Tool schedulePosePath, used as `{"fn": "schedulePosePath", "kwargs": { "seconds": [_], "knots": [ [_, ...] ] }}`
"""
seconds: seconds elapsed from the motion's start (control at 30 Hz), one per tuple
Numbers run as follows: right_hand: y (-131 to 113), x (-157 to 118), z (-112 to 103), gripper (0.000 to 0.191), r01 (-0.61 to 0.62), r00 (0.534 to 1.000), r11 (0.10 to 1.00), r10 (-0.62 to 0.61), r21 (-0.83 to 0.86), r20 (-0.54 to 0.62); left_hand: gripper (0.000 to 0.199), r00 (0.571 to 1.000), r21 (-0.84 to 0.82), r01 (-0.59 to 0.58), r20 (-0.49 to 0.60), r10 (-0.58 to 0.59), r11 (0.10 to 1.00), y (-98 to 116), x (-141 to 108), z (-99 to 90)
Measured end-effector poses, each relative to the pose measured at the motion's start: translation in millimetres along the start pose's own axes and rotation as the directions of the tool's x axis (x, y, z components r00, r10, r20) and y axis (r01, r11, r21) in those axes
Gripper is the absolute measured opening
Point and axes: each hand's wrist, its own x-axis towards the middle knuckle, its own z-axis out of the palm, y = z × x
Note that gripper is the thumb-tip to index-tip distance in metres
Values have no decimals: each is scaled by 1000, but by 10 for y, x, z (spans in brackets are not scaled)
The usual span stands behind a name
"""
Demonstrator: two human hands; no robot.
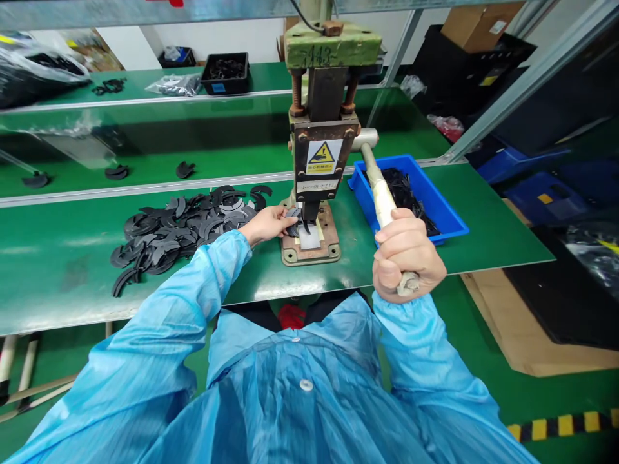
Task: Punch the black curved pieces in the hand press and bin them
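Observation:
A hand press [319, 154] stands on the green table in front of me. My left hand [268, 223] pinches a dark curved part [292, 222] at the base of the press, under its ram [310, 211]. Part of that piece is hidden by my fingers and the ram. My right hand [409, 254] is wrapped round the press's lever handle [382, 193], which slants down toward me. To the left of the press lies a heap of black and grey curved parts [178, 229]. A blue bin [447, 222] with black pieces sits to the right.
On the strip behind lie several loose black curved parts [185, 169]. A black tray [225, 74] with dark pieces and a plastic bag [174, 84] rest on the back shelf. A metal post [527, 80] rises at the right. Flat cardboard [503, 316] lies below the table.

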Motion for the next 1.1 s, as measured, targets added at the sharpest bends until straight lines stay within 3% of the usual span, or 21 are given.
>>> {"fn": "schedulePosePath", "kwargs": {
  "seconds": [0.2, 0.43, 0.53, 0.63, 0.7, 0.77, 0.83, 0.87, 0.93, 0.97, 1.0, 1.03, 1.1],
  "knots": [
    [-18, 2, -15, 36, -20, 1000, 1000, 20, -15, 12, 32, 991, 19, 129, 35, -129, 991, 131, -15, -1],
    [-36, 67, 41, 42, -19, 1000, 1000, 19, 2, -24, 23, 945, -70, 316, 106, -308, 946, 248, -95, 21],
    [-57, 369, 135, 42, 6, 995, 999, -1, 47, -96, 20, 945, -121, 326, 70, -320, 938, 245, -134, 72],
    [-41, 870, 211, 26, -3, 994, 994, 15, 108, -113, 21, 951, -161, 310, 43, -307, 937, 224, -171, 131],
    [9, 1175, 226, 39, -35, 996, 991, 44, 132, -72, 23, 962, -195, 275, 48, -270, 942, 203, -217, 148],
    [96, 1311, 210, 56, -67, 997, 990, 72, 123, -36, 26, 977, -241, 215, 47, -210, 946, 174, -309, 131],
    [203, 1186, 180, 63, -103, 994, 993, 105, 64, -36, 30, 989, -283, 145, 37, -141, 948, 137, -465, 78],
    [250, 1023, 170, 62, -125, 991, 992, 126, 25, -51, 33, 994, -298, 111, 33, -105, 948, 118, -566, 42],
    [296, 549, 181, 50, -288, 955, 957, 284, -40, -87, 39, 999, -328, 40, 42, -28, 944, 90, -802, -31],
    [284, 275, 206, 42, -414, 909, 909, 411, -42, -73, 42, 998, -344, 7, 55, 13, 939, 85, -926, -60],
    [246, 5, 247, 39, -537, 843, 843, 538, -16, 28, 45, 996, -359, -24, 69, 53, 933, 89, -1047, -79],
    [187, -244, 301, 39, -655, 746, 755, 643, 18, 173, 49, 993, -369, -51, 82, 87, 928, 100, -1159, -86],
    [29, -623, 437, 41, -725, 656, 689, 685, 9, 318, 54, 985, -371, -86, 108, 135, 925, 140, -1347, -62]
  ]
}}
